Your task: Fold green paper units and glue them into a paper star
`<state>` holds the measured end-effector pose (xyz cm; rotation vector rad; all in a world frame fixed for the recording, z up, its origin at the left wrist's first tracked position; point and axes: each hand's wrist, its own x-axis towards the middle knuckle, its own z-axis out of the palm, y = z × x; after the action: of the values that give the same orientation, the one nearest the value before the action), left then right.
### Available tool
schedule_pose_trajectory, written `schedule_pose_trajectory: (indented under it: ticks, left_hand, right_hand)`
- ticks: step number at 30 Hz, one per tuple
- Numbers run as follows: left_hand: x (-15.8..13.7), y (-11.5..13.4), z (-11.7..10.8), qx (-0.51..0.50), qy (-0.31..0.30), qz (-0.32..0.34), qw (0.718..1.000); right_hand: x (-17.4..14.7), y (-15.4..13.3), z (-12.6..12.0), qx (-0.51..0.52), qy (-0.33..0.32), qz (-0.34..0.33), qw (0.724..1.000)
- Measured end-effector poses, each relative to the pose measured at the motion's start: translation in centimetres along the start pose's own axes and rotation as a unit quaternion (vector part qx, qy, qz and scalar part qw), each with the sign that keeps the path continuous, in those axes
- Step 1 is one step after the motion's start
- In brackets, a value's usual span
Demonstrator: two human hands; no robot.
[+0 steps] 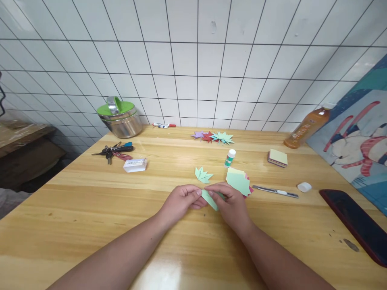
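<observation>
Between my two hands, just above the wooden table point(115, 225), is a folded piece of light green paper point(211, 200). My left hand point(188, 197) pinches its left end between thumb and fingers. On the other side my right hand point(227, 201) grips it, thumb and index finger near the top edge. Part of the paper is hidden behind the right fingers. A folded green paper piece with several points point(203, 175) lies just beyond my hands. Beside my right hand sits a loose pile of coloured paper squares point(238, 183), a green one on top.
A glue stick point(229, 158), a utility knife point(275, 191), a white cap point(304, 187), a paper stack point(277, 158) and a phone point(356, 225) lie rightward. Finished-looking paper stars point(223, 138), a bottle point(308, 127), a steel pot point(122, 121), markers point(164, 125), keys point(113, 151) and a small white box point(135, 165) surround them.
</observation>
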<state>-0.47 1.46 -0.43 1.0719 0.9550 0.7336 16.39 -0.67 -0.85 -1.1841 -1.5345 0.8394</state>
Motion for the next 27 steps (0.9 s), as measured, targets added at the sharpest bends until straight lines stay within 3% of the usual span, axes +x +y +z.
schedule_pose_trajectory:
  ticks: [3,8,13,22,27]
  left_hand:
    - [0.03,0.03,-0.14,-0.049,0.000,-0.017,0.999]
    - [-0.11,-0.04,-0.28,-0.056,-0.058,-0.054,0.995]
    - [-0.08,-0.06,-0.25,-0.057,-0.032,-0.052,0.996]
    - [0.04,0.21,0.08,0.000,-0.006,-0.029,1.000]
    - [0.04,0.25,-0.28,-0.039,-0.018,-0.021,0.999]
  right_hand:
    - [0.05,0.42,-0.21,-0.011,-0.016,-0.031,0.999]
    - [0.07,0.54,-0.51,-0.041,-0.005,-0.074,0.996]
    - [0.07,0.65,-0.43,-0.028,-0.030,-0.090,0.995]
    - [0.10,0.52,-0.35,-0.013,-0.028,0.001,1.000]
    - [-0.02,0.51,-0.28,-0.022,-0.047,0.003,0.999]
